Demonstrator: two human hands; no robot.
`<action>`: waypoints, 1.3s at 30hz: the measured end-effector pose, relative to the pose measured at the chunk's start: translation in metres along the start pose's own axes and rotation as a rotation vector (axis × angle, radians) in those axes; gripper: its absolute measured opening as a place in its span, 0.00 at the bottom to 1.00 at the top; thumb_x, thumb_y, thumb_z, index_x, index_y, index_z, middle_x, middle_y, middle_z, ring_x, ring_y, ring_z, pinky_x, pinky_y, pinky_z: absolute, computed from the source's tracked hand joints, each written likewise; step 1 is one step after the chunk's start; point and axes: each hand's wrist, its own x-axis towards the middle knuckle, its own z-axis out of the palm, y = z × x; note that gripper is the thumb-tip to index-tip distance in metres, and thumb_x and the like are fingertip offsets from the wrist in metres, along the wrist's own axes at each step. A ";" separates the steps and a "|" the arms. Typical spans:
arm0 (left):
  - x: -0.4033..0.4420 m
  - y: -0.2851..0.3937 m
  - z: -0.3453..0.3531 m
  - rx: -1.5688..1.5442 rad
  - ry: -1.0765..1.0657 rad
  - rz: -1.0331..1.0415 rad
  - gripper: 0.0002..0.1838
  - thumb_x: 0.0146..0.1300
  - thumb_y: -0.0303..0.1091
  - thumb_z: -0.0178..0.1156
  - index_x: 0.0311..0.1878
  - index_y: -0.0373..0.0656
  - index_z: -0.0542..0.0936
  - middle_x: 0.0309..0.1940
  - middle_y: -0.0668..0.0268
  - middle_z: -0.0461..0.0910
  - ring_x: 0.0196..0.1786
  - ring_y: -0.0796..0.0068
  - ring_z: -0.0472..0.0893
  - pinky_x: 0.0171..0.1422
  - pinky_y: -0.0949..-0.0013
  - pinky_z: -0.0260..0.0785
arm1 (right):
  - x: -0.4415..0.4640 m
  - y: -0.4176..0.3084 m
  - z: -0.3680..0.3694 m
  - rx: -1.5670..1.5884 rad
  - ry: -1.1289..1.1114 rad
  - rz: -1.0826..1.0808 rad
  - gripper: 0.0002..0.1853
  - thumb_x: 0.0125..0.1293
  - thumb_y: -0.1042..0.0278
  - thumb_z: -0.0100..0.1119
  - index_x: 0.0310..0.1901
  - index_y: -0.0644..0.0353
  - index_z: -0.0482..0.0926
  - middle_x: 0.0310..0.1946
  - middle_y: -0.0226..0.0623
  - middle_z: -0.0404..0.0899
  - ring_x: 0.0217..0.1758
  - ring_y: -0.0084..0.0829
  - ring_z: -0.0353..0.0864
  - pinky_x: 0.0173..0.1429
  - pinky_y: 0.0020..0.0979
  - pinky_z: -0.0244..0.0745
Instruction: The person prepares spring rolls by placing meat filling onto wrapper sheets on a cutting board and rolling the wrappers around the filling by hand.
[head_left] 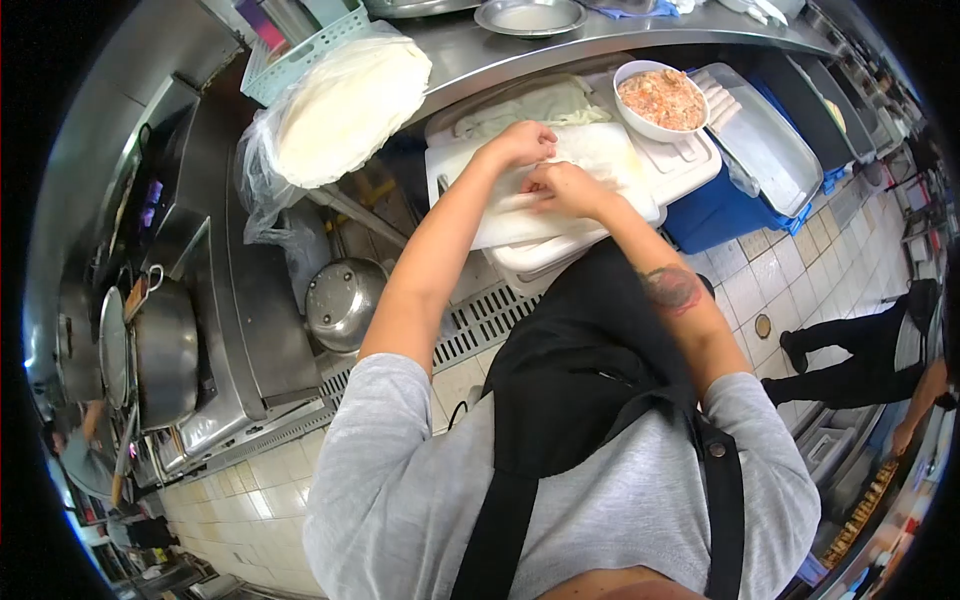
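Note:
My left hand [519, 144] is over the white cutting board [475, 235], its fingers curled together. Close beside it, lower and to the right, my right hand [566, 188] has bent fingers at a pale, thin sheet [605, 150] on the board. What either hand pinches is too small to make out. A white bowl of orange-pink filling [660, 98] stands just beyond the board on the right. Behind the board lies a pale green cloth [530, 105]. A stack of round white sheets [352, 110], partly in clear plastic, is to the left.
A metal tray [765, 135] with pale rolls [717, 103] at its edge sits on a blue bin [715, 213] at right. A steel counter [455, 70] runs along the back, holding a metal dish [530, 17]. Pots stand at left. Another person [865, 350] is at far right.

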 end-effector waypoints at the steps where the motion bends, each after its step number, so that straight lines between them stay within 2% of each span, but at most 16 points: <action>1: 0.000 0.006 -0.001 0.139 -0.001 0.051 0.20 0.65 0.34 0.61 0.58 0.38 0.82 0.49 0.56 0.87 0.51 0.66 0.85 0.58 0.64 0.76 | -0.007 0.009 -0.010 -0.003 0.033 -0.042 0.20 0.47 0.68 0.76 0.44 0.60 0.84 0.43 0.41 0.85 0.47 0.43 0.84 0.55 0.41 0.77; 3: 0.006 0.019 -0.001 0.412 0.010 0.156 0.19 0.64 0.37 0.62 0.56 0.39 0.83 0.50 0.55 0.86 0.52 0.64 0.85 0.60 0.63 0.75 | -0.022 0.028 -0.034 -0.087 0.099 -0.083 0.20 0.46 0.68 0.77 0.44 0.59 0.85 0.42 0.39 0.85 0.47 0.42 0.84 0.56 0.41 0.78; 6: 0.024 0.028 0.015 0.088 0.007 0.210 0.20 0.63 0.38 0.62 0.54 0.39 0.84 0.50 0.54 0.86 0.53 0.60 0.85 0.62 0.62 0.74 | -0.040 0.045 -0.052 -0.141 -0.061 0.110 0.19 0.46 0.69 0.77 0.42 0.59 0.85 0.42 0.40 0.85 0.46 0.41 0.85 0.55 0.38 0.78; 7: 0.031 0.027 0.022 0.161 -0.025 0.250 0.20 0.62 0.38 0.63 0.55 0.39 0.84 0.51 0.55 0.86 0.54 0.62 0.84 0.63 0.62 0.73 | -0.043 0.049 -0.049 -0.079 -0.056 0.097 0.17 0.47 0.70 0.76 0.42 0.60 0.85 0.40 0.40 0.86 0.44 0.40 0.86 0.53 0.37 0.79; 10: 0.044 0.021 0.025 0.140 -0.008 0.189 0.20 0.63 0.39 0.63 0.56 0.40 0.84 0.51 0.55 0.86 0.55 0.62 0.84 0.63 0.62 0.73 | -0.046 0.054 -0.043 -0.039 -0.050 0.118 0.17 0.47 0.66 0.77 0.41 0.58 0.86 0.38 0.42 0.86 0.44 0.43 0.86 0.52 0.39 0.79; 16: 0.046 0.013 0.021 0.064 -0.070 0.157 0.22 0.62 0.41 0.67 0.57 0.41 0.84 0.52 0.55 0.85 0.56 0.64 0.84 0.63 0.64 0.73 | -0.045 0.044 -0.047 -0.131 -0.100 0.134 0.17 0.47 0.65 0.77 0.40 0.58 0.85 0.38 0.42 0.87 0.44 0.42 0.86 0.52 0.38 0.79; 19: 0.051 0.007 0.025 0.007 -0.078 0.139 0.22 0.62 0.41 0.68 0.57 0.41 0.84 0.53 0.56 0.85 0.56 0.65 0.84 0.63 0.64 0.73 | -0.038 0.033 -0.041 -0.072 -0.064 0.099 0.16 0.48 0.64 0.77 0.39 0.57 0.85 0.38 0.42 0.87 0.44 0.42 0.86 0.51 0.38 0.79; 23: 0.035 0.021 0.017 -0.023 -0.102 0.097 0.23 0.61 0.40 0.69 0.58 0.40 0.83 0.54 0.57 0.85 0.56 0.66 0.83 0.63 0.65 0.73 | -0.038 0.030 -0.030 -0.067 -0.017 0.172 0.16 0.47 0.62 0.77 0.38 0.58 0.85 0.36 0.42 0.87 0.43 0.42 0.86 0.49 0.39 0.79; 25: 0.035 0.018 0.017 -0.089 -0.134 0.064 0.22 0.64 0.38 0.67 0.59 0.39 0.82 0.54 0.57 0.85 0.56 0.68 0.83 0.63 0.66 0.73 | -0.036 0.026 -0.032 -0.069 -0.050 0.188 0.16 0.47 0.63 0.77 0.37 0.58 0.86 0.35 0.42 0.87 0.42 0.42 0.86 0.49 0.39 0.80; 28: 0.045 0.013 0.019 -0.176 -0.181 0.035 0.21 0.67 0.35 0.63 0.61 0.36 0.80 0.53 0.59 0.85 0.56 0.71 0.82 0.63 0.66 0.73 | -0.031 0.021 -0.030 0.010 0.025 0.045 0.15 0.46 0.66 0.78 0.34 0.61 0.84 0.32 0.41 0.86 0.39 0.40 0.86 0.47 0.38 0.80; 32: 0.042 0.018 0.018 -0.280 -0.214 -0.019 0.22 0.68 0.30 0.58 0.64 0.34 0.77 0.52 0.61 0.86 0.53 0.74 0.83 0.62 0.68 0.73 | -0.024 0.013 -0.012 0.013 0.012 0.133 0.15 0.46 0.67 0.77 0.35 0.62 0.84 0.32 0.41 0.86 0.38 0.41 0.86 0.47 0.38 0.80; 35: 0.043 0.021 0.016 -0.107 -0.209 0.013 0.22 0.68 0.30 0.58 0.64 0.35 0.77 0.52 0.62 0.86 0.51 0.74 0.83 0.61 0.68 0.73 | -0.017 0.010 -0.018 -0.011 -0.055 0.121 0.16 0.46 0.66 0.77 0.36 0.62 0.85 0.32 0.43 0.86 0.39 0.43 0.86 0.47 0.39 0.80; 37: 0.047 0.018 0.017 -0.170 -0.202 -0.001 0.22 0.68 0.31 0.59 0.64 0.35 0.77 0.51 0.63 0.86 0.51 0.74 0.83 0.61 0.69 0.73 | -0.010 0.012 -0.012 -0.044 -0.068 0.067 0.16 0.45 0.63 0.78 0.35 0.60 0.85 0.32 0.44 0.86 0.39 0.45 0.85 0.47 0.41 0.79; 39: 0.048 0.015 0.019 -0.222 -0.201 -0.009 0.22 0.68 0.32 0.61 0.63 0.35 0.77 0.50 0.63 0.87 0.50 0.74 0.83 0.60 0.69 0.73 | -0.009 0.003 0.003 -0.029 0.052 0.092 0.16 0.45 0.63 0.78 0.35 0.60 0.85 0.32 0.44 0.86 0.39 0.46 0.85 0.47 0.42 0.80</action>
